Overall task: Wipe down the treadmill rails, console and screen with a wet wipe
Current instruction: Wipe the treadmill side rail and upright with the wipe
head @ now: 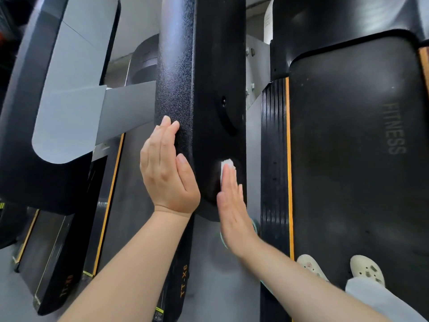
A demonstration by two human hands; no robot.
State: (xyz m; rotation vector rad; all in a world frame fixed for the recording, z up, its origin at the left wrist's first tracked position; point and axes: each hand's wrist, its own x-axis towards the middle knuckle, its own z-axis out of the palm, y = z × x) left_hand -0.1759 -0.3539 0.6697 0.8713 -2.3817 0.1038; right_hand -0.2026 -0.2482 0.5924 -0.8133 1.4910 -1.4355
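A black textured treadmill rail [199, 89] runs up the middle of the head view, with its rounded end near me. My left hand [167, 173] lies flat against the rail's left side, fingers straight and together. My right hand [232, 210] presses a small white wet wipe [227, 165] against the rail's inner face with straight fingers. The wipe pokes out past the fingertips. The console and screen are out of view.
The black running belt [357, 147] marked FITNESS lies to the right, with orange-edged side strips [276, 159] and my two light shoes [366, 270] on it. A neighbouring treadmill's grey and black upright [67, 108] and its deck fill the left.
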